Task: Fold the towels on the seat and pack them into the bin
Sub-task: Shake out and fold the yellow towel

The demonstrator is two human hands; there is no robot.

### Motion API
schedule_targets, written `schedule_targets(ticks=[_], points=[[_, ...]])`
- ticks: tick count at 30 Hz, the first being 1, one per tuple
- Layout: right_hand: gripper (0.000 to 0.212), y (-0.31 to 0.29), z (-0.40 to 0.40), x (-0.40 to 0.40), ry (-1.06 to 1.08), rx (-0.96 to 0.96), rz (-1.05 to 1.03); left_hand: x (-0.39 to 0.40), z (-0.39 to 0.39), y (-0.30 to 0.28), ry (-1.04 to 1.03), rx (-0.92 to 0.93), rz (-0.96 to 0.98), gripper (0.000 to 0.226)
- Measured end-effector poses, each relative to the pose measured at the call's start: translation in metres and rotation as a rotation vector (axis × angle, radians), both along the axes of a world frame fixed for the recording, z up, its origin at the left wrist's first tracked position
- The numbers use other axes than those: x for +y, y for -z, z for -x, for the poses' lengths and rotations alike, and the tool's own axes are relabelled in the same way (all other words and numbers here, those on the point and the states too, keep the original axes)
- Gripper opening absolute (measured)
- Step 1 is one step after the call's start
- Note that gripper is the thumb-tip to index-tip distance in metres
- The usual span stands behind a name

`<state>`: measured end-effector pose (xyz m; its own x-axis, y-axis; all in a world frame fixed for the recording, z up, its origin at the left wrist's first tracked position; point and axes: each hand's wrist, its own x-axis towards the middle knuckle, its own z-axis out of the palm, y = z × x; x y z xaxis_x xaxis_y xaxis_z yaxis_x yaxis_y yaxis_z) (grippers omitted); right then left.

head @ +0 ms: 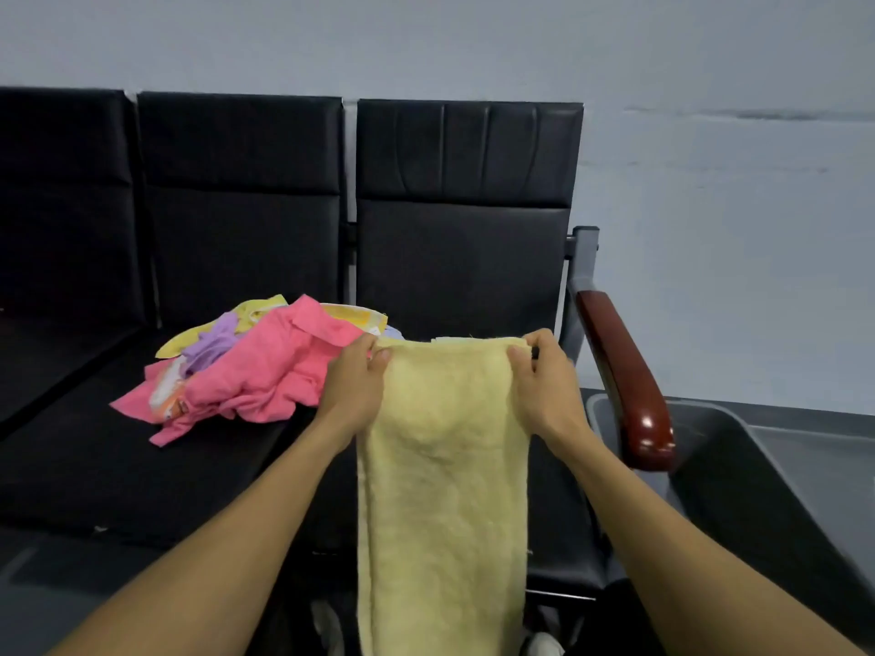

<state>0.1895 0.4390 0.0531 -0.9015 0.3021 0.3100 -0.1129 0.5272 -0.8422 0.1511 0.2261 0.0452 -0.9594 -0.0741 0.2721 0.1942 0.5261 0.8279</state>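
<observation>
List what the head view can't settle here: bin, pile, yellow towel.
- Bin: interior partly blocked by the armrest, cut by the right edge; contents unclear.
- Pile: towel count unclear; pink towel covers others.
- Yellow towel: lower end cut by the bottom edge.

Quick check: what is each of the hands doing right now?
Left hand: pinches the top left corner of the long pale yellow terry towel.
Right hand: pinches the top right corner of the same towel.

A red-brown armrest (pixel 625 376) on a grey metal frame (pixel 584 258) stands before a pale wall (pixel 710 63).
</observation>
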Motion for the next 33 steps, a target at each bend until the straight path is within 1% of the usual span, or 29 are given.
schedule_targets(ticks=[3, 6, 10, 12, 14, 15, 18, 20, 22, 23, 25, 26, 27, 28, 29, 30, 32, 33], points=[[0.016, 0.033, 0.018, 0.004, 0.006, -0.031, 0.0, 0.002, 0.019, 0.032, -0.012, -0.045, 0.033, 0.022], [0.017, 0.065, 0.036, 0.009, 0.008, -0.089, -0.03, 0.001, 0.041, 0.068, -0.027, -0.08, 0.098, 0.023], [0.042, 0.103, 0.061, 0.019, 0.04, -0.171, -0.088, -0.002, 0.067, 0.106, -0.093, -0.104, 0.204, 0.018], [0.046, 0.116, 0.073, 0.022, 0.047, -0.194, -0.085, -0.001, 0.075, 0.117, -0.11, -0.139, 0.199, 0.017], [0.044, 0.128, 0.083, 0.021, 0.027, -0.217, -0.062, 0.004, 0.081, 0.127, -0.115, -0.192, 0.154, 0.018], [0.042, 0.132, 0.086, 0.02, 0.009, -0.238, -0.055, 0.007, 0.083, 0.131, -0.109, -0.246, 0.096, 0.018], [0.034, 0.142, 0.095, 0.015, -0.069, -0.312, -0.067, 0.012, 0.091, 0.146, -0.042, -0.423, -0.178, 0.025], [0.032, 0.147, 0.101, 0.016, -0.1, -0.335, -0.088, 0.011, 0.097, 0.153, 0.01, -0.443, -0.185, 0.03], [0.034, 0.149, 0.107, 0.018, -0.11, -0.319, -0.073, 0.011, 0.102, 0.154, 0.054, -0.419, -0.208, 0.03], [0.035, 0.149, 0.109, 0.018, -0.108, -0.309, -0.05, 0.01, 0.105, 0.153, 0.065, -0.422, -0.249, 0.033], [0.038, 0.149, 0.112, 0.016, -0.085, -0.299, 0.031, 0.009, 0.109, 0.149, 0.05, -0.442, -0.32, 0.058], [0.043, 0.15, 0.113, 0.015, -0.069, -0.305, 0.104, 0.009, 0.11, 0.145, 0.028, -0.457, -0.32, 0.064], [0.049, 0.15, 0.114, 0.013, -0.057, -0.32, 0.203, 0.008, 0.111, 0.144, -0.007, -0.463, -0.308, 0.064], [0.052, 0.151, 0.115, 0.012, -0.049, -0.344, 0.3, 0.007, 0.11, 0.143, -0.032, -0.458, -0.279, 0.056], [0.049, 0.153, 0.115, 0.012, -0.052, -0.37, 0.369, 0.006, 0.109, 0.145, -0.043, -0.439, -0.25, 0.047], [0.039, 0.154, 0.114, 0.012, -0.063, -0.389, 0.4, 0.005, 0.107, 0.146, -0.046, -0.43, -0.212, 0.039], [0.015, 0.161, 0.112, 0.015, -0.09, -0.432, 0.383, 0.002, 0.102, 0.149, -0.03, -0.441, -0.151, 0.024], [0.014, 0.165, 0.11, 0.017, -0.104, -0.478, 0.351, -0.001, 0.1, 0.152, -0.021, -0.446, -0.106, 0.018]])
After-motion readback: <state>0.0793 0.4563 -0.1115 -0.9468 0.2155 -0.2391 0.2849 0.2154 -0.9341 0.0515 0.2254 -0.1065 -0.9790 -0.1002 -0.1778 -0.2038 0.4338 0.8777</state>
